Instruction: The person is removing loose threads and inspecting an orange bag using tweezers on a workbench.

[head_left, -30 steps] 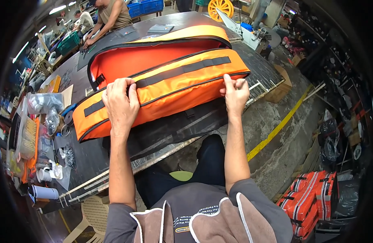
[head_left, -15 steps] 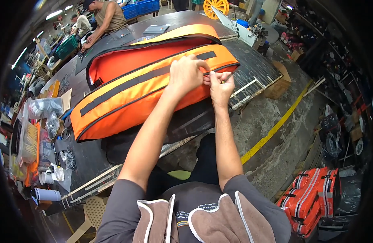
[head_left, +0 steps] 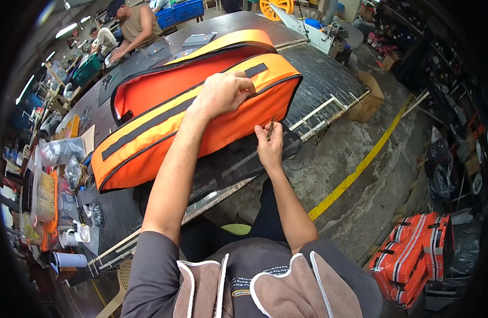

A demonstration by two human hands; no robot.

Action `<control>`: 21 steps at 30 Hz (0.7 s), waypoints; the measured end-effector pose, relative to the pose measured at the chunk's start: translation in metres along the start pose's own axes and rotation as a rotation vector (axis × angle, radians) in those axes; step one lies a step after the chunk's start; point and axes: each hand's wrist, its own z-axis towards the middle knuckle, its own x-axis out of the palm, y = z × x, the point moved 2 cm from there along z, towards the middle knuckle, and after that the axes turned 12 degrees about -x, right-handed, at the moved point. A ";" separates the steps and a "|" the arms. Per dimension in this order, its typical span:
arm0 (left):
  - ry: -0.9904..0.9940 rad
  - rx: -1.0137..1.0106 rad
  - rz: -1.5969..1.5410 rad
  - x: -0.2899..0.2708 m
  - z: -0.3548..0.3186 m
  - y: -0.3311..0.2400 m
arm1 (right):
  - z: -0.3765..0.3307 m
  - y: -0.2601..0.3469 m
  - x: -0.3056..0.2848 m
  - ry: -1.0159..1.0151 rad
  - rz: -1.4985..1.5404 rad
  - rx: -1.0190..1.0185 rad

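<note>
We stand at a long dark counter [head_left: 329, 79] with pale strips along its near edge. A big orange bag [head_left: 201, 122] with black trim lies across it, its lid [head_left: 164, 79] thrown open, on a black sheet [head_left: 233, 167] hanging over the edge. At our left lie clear plastic packets [head_left: 58, 151], a yellow bundle [head_left: 42, 196] and a white cup [head_left: 69, 259]. Far off, a flat grey piece [head_left: 197, 38] rests.

bag's near end [head_left: 231, 114] — hidden under left hand [head_left: 221, 93] | right hand's [head_left: 269, 151] pinched item — too small
</note>
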 end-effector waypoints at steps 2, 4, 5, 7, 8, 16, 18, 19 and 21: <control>-0.020 0.005 -0.017 -0.003 -0.006 -0.002 | 0.005 0.022 -0.008 0.015 0.009 0.042; -0.021 -0.029 -0.063 -0.003 -0.005 -0.007 | 0.016 0.026 -0.026 0.051 -0.053 0.029; -0.024 -0.081 -0.102 -0.003 -0.010 -0.005 | 0.021 0.043 -0.028 0.107 -0.101 0.004; -0.045 -0.059 -0.115 0.001 -0.013 -0.005 | 0.031 0.069 -0.030 0.159 -0.215 -0.067; -0.069 -0.037 -0.122 0.002 -0.014 -0.006 | 0.036 0.078 -0.032 0.155 -0.225 -0.122; -0.087 -0.036 -0.290 -0.004 -0.015 -0.008 | 0.069 0.144 -0.024 0.199 -0.509 -0.289; -0.083 -0.049 -0.327 -0.003 -0.016 -0.005 | 0.073 0.147 -0.017 0.227 -0.543 -0.328; -0.076 -0.060 -0.353 -0.003 -0.017 -0.004 | 0.074 0.147 -0.013 0.237 -0.563 -0.354; -0.069 -0.068 -0.379 -0.001 -0.016 -0.003 | 0.076 0.150 -0.006 0.242 -0.603 -0.392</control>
